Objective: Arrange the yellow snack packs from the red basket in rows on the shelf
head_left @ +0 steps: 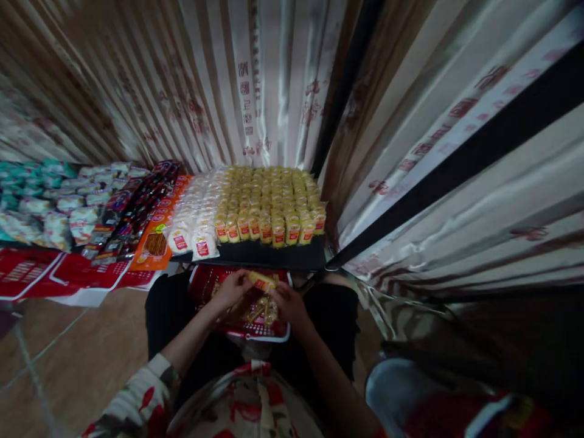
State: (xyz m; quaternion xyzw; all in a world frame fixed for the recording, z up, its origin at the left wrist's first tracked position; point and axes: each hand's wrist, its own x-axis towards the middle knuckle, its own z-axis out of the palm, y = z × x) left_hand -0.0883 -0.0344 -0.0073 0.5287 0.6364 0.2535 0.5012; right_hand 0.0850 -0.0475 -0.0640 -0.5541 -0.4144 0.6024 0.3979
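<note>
Between my two hands is a yellow wrapped snack (pixel 262 281) with a red and white label, held lengthwise above a basket. My left hand (pixel 232 288) grips its left end, and my right hand (pixel 287 301) is closed at its right end. Below them, the red plastic basket (pixel 269 335) with a pale rim rests on my lap and contains several small clear-wrapped items (pixel 264 311). In front, yellow packaged snacks (pixel 274 207) stand in tight rows on a black shelf (pixel 274 255). Their wrappers look like that of the held one.
Left of the yellow rows lie white packets (pixel 201 213), an orange bag (pixel 157 243), dark packets (pixel 132 207), and white and green packets (pixel 41 176). Red printed bags (pixel 86 271) hang below the shelf edge. Pleated curtains (pixel 274 79) and a slanting black pole (pixel 438 170) enclose the spot.
</note>
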